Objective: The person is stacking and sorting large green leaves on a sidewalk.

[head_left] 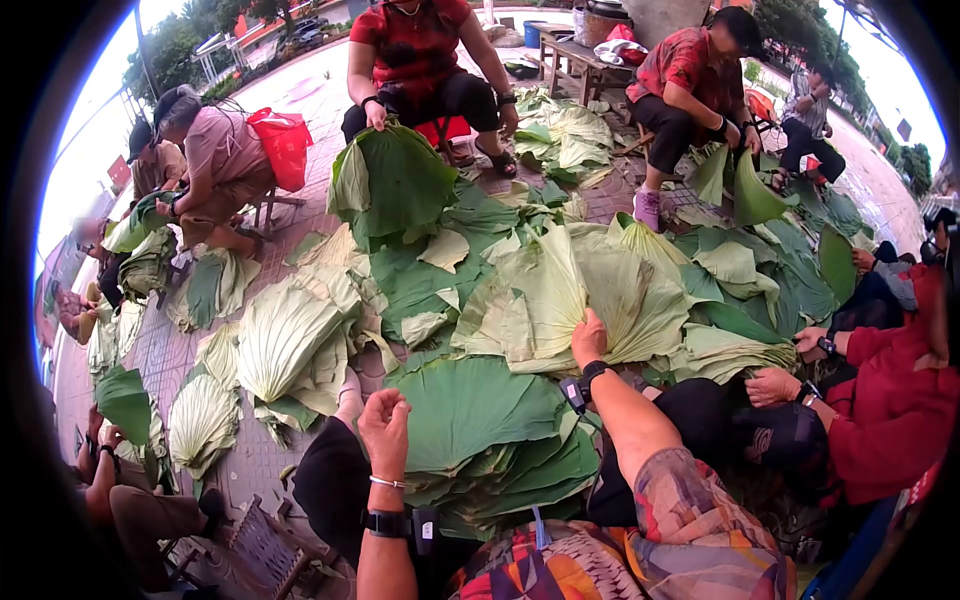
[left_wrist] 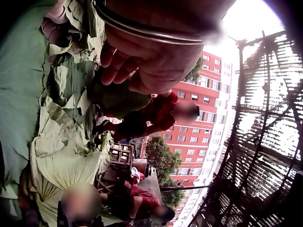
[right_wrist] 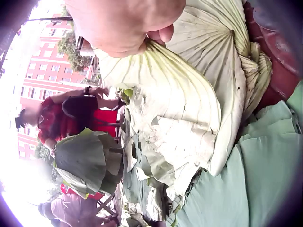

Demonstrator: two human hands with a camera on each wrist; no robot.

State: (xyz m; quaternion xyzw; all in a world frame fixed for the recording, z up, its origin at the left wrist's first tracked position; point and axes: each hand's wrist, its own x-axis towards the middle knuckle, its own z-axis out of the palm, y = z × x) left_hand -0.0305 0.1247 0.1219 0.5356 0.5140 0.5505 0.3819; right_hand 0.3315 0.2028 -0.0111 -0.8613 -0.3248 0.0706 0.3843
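My right hand [head_left: 590, 338] pinches a large pale-green lotus leaf [head_left: 545, 290] near its ribbed centre. In the right wrist view, the veins of this leaf [right_wrist: 175, 90] fan out from under the fingers, and its folded edge hangs down. My left hand [head_left: 385, 432] is raised over the near side of a stack of darker green lotus leaves [head_left: 475, 410], with nothing in it. Its fingers are loosely bent in the left wrist view, where the palm [left_wrist: 161, 66] shows below a metal bangle [left_wrist: 147, 32].
Pale leaves [head_left: 285, 335] lie in heaps on the brick paving to the left. Opposite, a seated person [head_left: 420, 50] holds a green leaf [head_left: 390, 185]. Someone in red [head_left: 890, 400] sits close on my right. A folding stool [head_left: 270, 550] stands at lower left.
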